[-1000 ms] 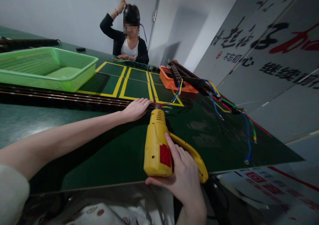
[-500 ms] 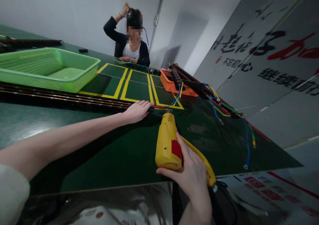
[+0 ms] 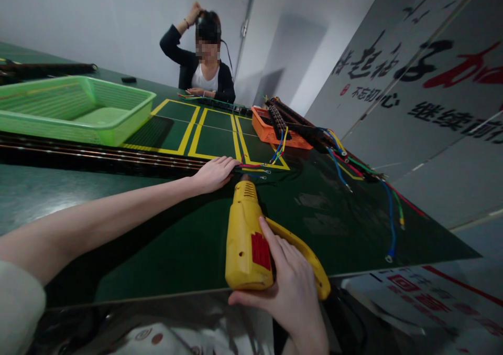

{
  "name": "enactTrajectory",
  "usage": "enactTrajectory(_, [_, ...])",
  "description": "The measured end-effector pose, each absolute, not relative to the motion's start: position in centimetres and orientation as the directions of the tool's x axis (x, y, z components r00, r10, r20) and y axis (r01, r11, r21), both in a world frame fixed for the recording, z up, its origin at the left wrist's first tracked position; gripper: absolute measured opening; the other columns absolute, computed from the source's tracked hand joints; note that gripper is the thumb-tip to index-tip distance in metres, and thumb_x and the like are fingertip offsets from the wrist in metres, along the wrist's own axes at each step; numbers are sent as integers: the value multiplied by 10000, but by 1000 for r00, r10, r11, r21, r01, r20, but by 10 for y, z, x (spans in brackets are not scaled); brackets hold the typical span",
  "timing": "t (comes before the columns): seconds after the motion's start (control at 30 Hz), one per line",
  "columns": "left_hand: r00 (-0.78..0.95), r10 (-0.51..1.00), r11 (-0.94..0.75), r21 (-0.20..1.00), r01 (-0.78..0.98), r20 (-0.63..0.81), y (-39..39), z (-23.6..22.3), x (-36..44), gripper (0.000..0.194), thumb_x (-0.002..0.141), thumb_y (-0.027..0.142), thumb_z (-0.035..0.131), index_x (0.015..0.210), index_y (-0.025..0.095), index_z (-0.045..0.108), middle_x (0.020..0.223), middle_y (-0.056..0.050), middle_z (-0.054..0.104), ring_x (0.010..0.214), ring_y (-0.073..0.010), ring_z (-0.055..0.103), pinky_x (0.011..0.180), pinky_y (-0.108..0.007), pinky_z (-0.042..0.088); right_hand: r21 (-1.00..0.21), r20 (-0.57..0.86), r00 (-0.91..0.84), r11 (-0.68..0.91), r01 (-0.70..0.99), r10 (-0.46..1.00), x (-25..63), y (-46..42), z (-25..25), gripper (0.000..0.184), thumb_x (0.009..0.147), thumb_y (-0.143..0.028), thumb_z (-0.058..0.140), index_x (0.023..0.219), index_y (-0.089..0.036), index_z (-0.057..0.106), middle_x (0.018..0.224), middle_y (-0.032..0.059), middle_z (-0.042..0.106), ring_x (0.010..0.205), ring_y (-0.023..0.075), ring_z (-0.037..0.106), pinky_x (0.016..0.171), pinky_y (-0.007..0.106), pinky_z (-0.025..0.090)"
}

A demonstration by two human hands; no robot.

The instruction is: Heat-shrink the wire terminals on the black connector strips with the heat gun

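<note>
A yellow heat gun [image 3: 245, 239] with a red label is gripped in my right hand [image 3: 296, 287], its nozzle facing away from me toward the wire ends. My left hand [image 3: 215, 175] is closed over the end of a long dark wire harness [image 3: 165, 162]; its fingertips are partly hidden. Beyond those fingers, thin red, yellow and blue wires [image 3: 253, 167] with metal ring terminals stick out to the right. The nozzle sits just below these wires, close to my left hand, and I cannot tell whether it touches them.
A green plastic basket [image 3: 129, 116] stands at the left behind the harness. An orange basket [image 3: 267, 135] bears more harnesses [image 3: 298, 120], their coloured ends hanging to the right. Across the green table [image 3: 165, 250] sits a person [image 3: 206, 77] with one arm raised. Yellow tape frames [image 3: 192, 129] mark the tabletop.
My right hand has brought the heat gun left and a little toward me, so its nozzle has shifted from the terminals toward my left hand. My left hand stays on the harness.
</note>
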State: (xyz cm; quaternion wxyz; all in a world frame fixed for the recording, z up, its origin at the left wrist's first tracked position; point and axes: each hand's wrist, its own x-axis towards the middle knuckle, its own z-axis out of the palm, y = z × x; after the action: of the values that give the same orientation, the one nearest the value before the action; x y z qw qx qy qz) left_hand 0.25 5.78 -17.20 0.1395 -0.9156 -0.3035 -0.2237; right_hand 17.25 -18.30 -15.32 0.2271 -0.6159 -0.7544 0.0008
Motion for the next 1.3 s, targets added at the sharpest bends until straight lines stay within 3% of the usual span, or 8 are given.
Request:
enactTrajectory(0.3, [706, 514, -779, -79, 622, 488, 60, -171, 2, 367, 884, 222, 427, 1229, 97, 435, 1132, -116, 575, 1039, -234, 545, 900, -339, 426, -247, 343, -140, 233, 941, 929, 185, -178, -155, 1195, 494, -815, 646, 1442, -212, 240, 1225, 92, 569, 1051, 287, 572, 860, 401, 477])
enactTrajectory(0.5, [684, 568, -760, -28, 649, 458, 59, -171, 1, 384, 877, 282, 416, 1219, 108, 443, 1140, -122, 579, 1050, -237, 564, 900, -338, 439, -214, 377, -108, 200, 956, 920, 198, -174, -157, 1145, 549, -788, 646, 1456, -250, 199, 1259, 76, 555, 1068, 289, 569, 865, 419, 480])
enactTrajectory(0.7, [653, 605, -764, 101, 638, 456, 56, -167, 2, 422, 873, 359, 430, 1238, 151, 385, 1207, -111, 567, 1049, -247, 579, 859, -353, 472, -194, 416, -111, 207, 959, 903, 199, -175, -161, 1161, 553, -788, 646, 1465, -249, 171, 1203, 75, 577, 1037, 282, 578, 852, 415, 483])
enactTrajectory(0.97, [647, 634, -740, 88, 667, 425, 56, -163, 7, 304, 930, 348, 360, 1177, 199, 457, 1174, -74, 580, 1027, -234, 588, 820, -344, 488, -192, 467, -148, 263, 945, 872, 179, -173, -162, 1138, 568, -831, 583, 1443, -189, 242, 1117, 105, 598, 964, 287, 582, 820, 410, 472])
enactTrajectory(1.3, [630, 693, -692, 80, 717, 351, 68, -159, 11, 365, 944, 339, 290, 1220, 222, 497, 1143, -60, 591, 976, -222, 612, 813, -336, 479, -255, 439, -168, 301, 919, 883, 167, -165, -161, 1223, 481, -831, 635, 1456, -228, 206, 1127, 81, 599, 968, 278, 580, 841, 410, 457])
